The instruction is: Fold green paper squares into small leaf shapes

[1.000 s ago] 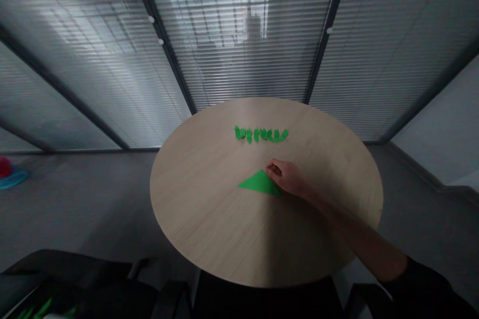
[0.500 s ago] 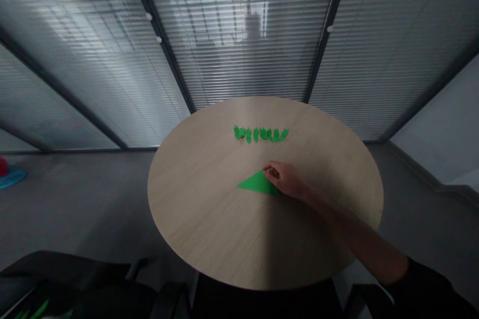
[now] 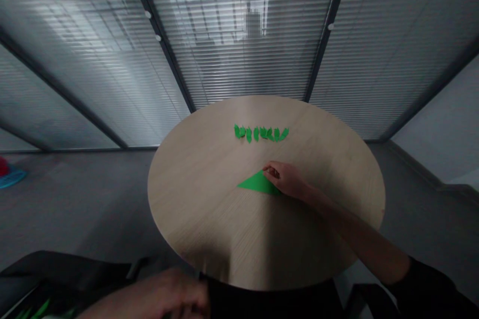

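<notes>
A green paper triangle [image 3: 256,183] lies flat near the middle of the round wooden table [image 3: 209,209]. My right hand [image 3: 286,179] rests on the triangle's right corner, fingers curled and pinched on the paper's top point. My left hand [image 3: 168,296] shows blurred at the table's near edge, low in the picture; its fingers cannot be made out. A row of several small folded green paper pieces [image 3: 261,133] lies farther back on the table.
Glass walls with horizontal blinds [image 3: 243,35] stand behind the table. A dark chair or bag [image 3: 56,279] with green bits sits at the lower left. A red and blue object [image 3: 7,172] lies on the grey floor at the far left.
My left hand has come into view at the bottom edge of the table. The right hand stays on the green triangle, hardly moved.
</notes>
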`<state>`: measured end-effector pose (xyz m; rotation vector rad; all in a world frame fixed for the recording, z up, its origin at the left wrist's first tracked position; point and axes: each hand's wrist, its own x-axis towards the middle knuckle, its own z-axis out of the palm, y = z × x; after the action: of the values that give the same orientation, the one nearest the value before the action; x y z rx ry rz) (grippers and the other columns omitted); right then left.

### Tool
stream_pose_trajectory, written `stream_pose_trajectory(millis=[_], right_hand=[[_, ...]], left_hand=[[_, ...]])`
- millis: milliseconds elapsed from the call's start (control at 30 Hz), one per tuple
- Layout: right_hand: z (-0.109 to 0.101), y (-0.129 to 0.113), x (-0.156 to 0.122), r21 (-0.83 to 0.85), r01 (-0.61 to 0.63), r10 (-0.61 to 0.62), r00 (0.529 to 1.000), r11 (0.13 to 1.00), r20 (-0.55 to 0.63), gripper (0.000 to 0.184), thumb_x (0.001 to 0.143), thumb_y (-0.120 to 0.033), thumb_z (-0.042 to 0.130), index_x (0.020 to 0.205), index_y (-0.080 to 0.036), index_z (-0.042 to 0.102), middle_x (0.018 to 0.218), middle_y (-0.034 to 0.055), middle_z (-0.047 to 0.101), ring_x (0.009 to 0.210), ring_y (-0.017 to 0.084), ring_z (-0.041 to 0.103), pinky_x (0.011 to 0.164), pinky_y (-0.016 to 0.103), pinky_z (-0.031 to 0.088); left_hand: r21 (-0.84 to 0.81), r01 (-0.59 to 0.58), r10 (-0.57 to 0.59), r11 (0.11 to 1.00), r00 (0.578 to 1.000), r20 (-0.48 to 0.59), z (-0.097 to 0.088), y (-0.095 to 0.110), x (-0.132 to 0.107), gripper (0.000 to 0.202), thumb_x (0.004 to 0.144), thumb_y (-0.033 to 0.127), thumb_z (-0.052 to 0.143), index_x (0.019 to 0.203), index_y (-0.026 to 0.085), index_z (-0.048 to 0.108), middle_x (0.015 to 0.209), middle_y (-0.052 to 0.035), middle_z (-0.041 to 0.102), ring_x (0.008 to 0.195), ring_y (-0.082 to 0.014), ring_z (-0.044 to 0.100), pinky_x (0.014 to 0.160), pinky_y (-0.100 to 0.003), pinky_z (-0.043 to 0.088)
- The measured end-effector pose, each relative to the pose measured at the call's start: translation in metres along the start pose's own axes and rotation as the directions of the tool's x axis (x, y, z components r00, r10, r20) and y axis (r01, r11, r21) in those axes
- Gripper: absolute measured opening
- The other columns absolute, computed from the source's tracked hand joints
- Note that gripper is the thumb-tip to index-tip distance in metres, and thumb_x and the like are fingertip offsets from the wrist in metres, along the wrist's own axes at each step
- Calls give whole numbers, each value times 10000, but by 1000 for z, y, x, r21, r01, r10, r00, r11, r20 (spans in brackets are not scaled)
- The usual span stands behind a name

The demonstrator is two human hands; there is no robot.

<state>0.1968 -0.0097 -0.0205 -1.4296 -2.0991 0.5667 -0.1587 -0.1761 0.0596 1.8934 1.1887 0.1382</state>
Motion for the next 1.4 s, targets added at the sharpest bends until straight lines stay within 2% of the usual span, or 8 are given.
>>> stream_pose_trajectory(millis=[67,200,367,633,800,1033,1200,1400], right_hand=[[0,0,0,-4,1,-1,1000,1000,-2,179,975,-281,624,1045,-184,756,899,72,770,770,189,663,731,298,433],[3,1,0,-18,-5,5,1000,1000,-5,193,979,-285,618,1057,-179,759,856,66,759,731,186,640,700,300,414],[5,2,0,-38,-10,9,1000,999,-7,211,972,-255,621,1103,-158,756,859,71,743,725,183,621,708,307,415],[0,1,0,-43,73,-71,997,996,31,215,1001,-257,613,1120,-160,763,1066,101,700,813,176,632,808,322,473],[-3,1,-1,-3,78,-78,996,997,50,256,944,-250,694,1183,-168,740,1123,104,682,885,192,645,836,328,490],[-2,2,0,-21,19,-18,999,1000,46,224,935,-282,702,1133,-183,734,1014,87,684,862,207,631,792,330,470],[-2,0,0,-34,32,-30,998,999,58,197,912,-251,713,1095,-178,729,1047,90,671,875,203,620,788,325,456],[-4,-5,-2,178,-81,78,997,981,24,139,805,-163,746,935,-179,699,893,40,684,735,156,582,687,290,433]], left_hand=[[16,-65,65,998,998,0,-13,13,49,320,1053,508,530,973,279,739,819,-1,688,757,-182,660,690,-318,552],[300,-166,260,940,916,-307,-20,28,157,340,1029,508,563,1095,192,669,1068,-86,657,916,-235,642,862,-396,535],[555,-132,310,821,920,-240,-14,22,222,437,908,532,759,1097,158,635,1130,-139,592,1081,-332,571,973,-486,509],[353,-380,456,855,876,-161,-17,11,241,251,904,356,783,1001,187,625,996,-58,604,975,-244,578,910,-390,510],[362,-337,437,869,866,-244,-15,5,241,543,856,459,838,1270,167,644,1172,-120,600,1086,-291,595,987,-451,512],[307,-410,489,859,835,-254,-9,6,242,352,878,318,806,1189,207,685,1226,-111,645,1179,-299,596,1060,-473,479],[253,-432,488,866,840,-237,-8,12,241,447,863,314,828,1250,186,645,1170,-106,686,1083,-283,637,993,-453,503],[277,-382,455,882,841,-291,-9,12,241,453,818,371,856,1188,167,693,1086,-104,669,1008,-270,627,915,-413,514]])
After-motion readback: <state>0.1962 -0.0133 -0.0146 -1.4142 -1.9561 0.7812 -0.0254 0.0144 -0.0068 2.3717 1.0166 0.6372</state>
